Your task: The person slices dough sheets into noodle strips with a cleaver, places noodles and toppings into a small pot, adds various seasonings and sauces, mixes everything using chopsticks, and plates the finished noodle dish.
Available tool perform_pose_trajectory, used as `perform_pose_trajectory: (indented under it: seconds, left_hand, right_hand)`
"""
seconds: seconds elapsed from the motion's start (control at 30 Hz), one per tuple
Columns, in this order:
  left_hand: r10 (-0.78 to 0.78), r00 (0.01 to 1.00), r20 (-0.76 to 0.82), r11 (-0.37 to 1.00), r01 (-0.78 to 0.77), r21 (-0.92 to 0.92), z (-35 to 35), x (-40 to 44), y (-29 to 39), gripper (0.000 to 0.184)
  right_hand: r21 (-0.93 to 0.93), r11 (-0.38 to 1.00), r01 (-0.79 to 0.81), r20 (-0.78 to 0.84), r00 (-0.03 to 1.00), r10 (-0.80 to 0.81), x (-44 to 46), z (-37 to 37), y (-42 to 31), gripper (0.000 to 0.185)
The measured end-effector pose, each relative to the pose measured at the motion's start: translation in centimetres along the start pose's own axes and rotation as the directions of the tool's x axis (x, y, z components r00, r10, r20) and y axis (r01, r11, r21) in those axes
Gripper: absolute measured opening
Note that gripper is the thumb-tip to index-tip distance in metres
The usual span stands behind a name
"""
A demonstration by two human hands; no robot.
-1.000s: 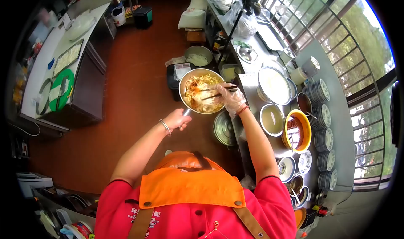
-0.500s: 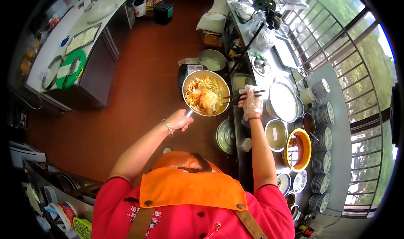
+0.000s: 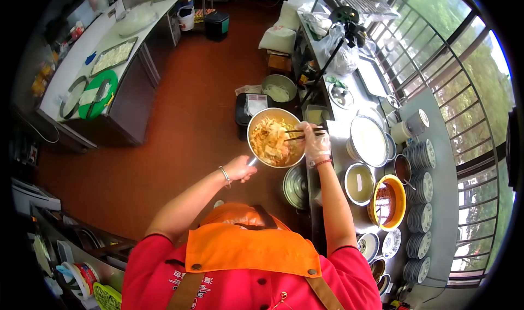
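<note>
My left hand [image 3: 241, 169] is wrapped round the short handle of a round metal pan [image 3: 250, 147], held up in front of my body. Inside the pan lies a mix of yellow-orange strips [image 3: 270, 141] that look like noodles, with paler pieces among them. In a clear plastic glove, my right hand [image 3: 315, 144] grips dark chopsticks [image 3: 297, 133] at the pan's right side. The chopstick tips reach into the food. Just right of this hand, on the metal counter, are a large bowl of white contents [image 3: 368, 141] and a bowl of pale liquid [image 3: 359, 184].
On the right counter stand a yellow basin [image 3: 402, 201] of red sauce and several plate stacks [image 3: 419, 217]. Below the counter edge is a round lidded pot [image 3: 295, 187]. A metal bowl [image 3: 279, 88] sits beyond the pan. The left counter holds a green board [image 3: 101, 98].
The chopsticks moved out to the pan's right side, then back left into the food. The pan now sits slightly lower and further right in view, and the food has shifted in it.
</note>
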State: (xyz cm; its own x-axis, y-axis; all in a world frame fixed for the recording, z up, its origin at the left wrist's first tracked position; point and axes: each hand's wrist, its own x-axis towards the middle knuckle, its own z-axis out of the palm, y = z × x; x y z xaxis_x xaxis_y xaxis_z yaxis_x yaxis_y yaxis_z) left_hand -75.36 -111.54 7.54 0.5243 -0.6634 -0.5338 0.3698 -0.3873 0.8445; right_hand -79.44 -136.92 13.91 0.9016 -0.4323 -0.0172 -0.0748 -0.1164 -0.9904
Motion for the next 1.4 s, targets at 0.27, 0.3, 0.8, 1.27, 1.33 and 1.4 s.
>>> perform_pose_trajectory:
  seconds: [0.27, 0.3, 0.8, 1.27, 1.33, 1.4]
  left_hand:
    - [0.018, 1.000, 0.009, 1.000, -0.018, -0.018, -0.2, 0.3, -0.2, 0.015]
    - [0.005, 1.000, 0.018, 1.000, -0.005, -0.020, -0.3, 0.3, -0.2, 0.014]
    - [0.015, 0.998, 0.068, 0.995, -0.008, -0.103, -0.7, -0.9, 1.6, 0.015]
    - [0.031, 0.995, 0.094, 0.992, -0.019, -0.122, -0.3, -1.9, 2.1, 0.014]
    - [0.021, 0.995, 0.094, 0.991, -0.008, -0.136, -0.1, -1.9, 2.0, 0.014]
    - [0.038, 0.998, 0.048, 0.995, -0.034, -0.092, 0.0, -2.0, 1.8, 0.014]
  right_hand:
    - [-0.083, 0.996, -0.038, 0.119, 0.992, 0.048, 1.8, -1.9, 0.8, 0.027]
    - [-0.009, 0.991, -0.136, 0.070, 0.988, 0.137, 2.9, -2.7, 1.0, 0.026]
    - [-0.179, 0.983, -0.034, 0.228, 0.971, 0.075, 3.3, -2.3, -2.2, 0.028]
    - [-0.094, 0.983, 0.156, 0.271, 0.954, -0.126, 4.1, -1.0, -1.6, 0.025]
    - [-0.045, 0.999, -0.001, 0.372, 0.928, 0.017, 2.9, 0.1, -1.4, 0.026]
    - [-0.025, 1.000, -0.012, 0.380, 0.925, 0.020, 2.3, -0.5, -2.9, 0.027]
